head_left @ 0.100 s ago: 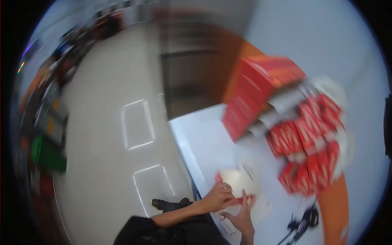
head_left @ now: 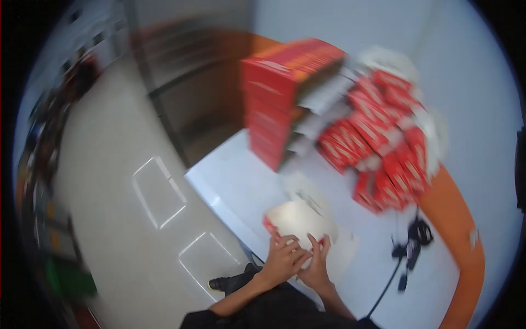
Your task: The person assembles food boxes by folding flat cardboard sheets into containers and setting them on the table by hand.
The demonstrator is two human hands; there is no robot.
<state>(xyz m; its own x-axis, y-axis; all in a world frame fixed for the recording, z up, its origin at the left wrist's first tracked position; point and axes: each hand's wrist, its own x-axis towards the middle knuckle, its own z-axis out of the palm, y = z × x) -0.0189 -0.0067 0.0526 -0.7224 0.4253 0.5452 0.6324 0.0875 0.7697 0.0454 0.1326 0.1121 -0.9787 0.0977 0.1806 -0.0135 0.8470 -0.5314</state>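
At lower centre, your left hand [head_left: 285,255] and right hand [head_left: 316,267] seem to pinch the cream, red-edged, paperlike sheet [head_left: 300,220]. This edge handling calls for steadiness.

Open lane on L of tabletop [head_left: 224,178], btwn its L edge & stack of red boxes [head_left: 268,112]; boxes stand tall & block straight back, w/ white flaps [head_left: 323,98] poking R twd heap of red packets [head_left: 375,142], so gap there tight. Far R jammed: heap plus white bundle [head_left: 392,60], blurred. Front-mid taken by pale sheet [head_left: 301,216] w/ L hand [head_left: 282,255] & R hand [head_left: 318,263] close tog.; bare strip R of them, below heap, passable up to blk cabled device [head_left: 413,241], its cord a low snag.
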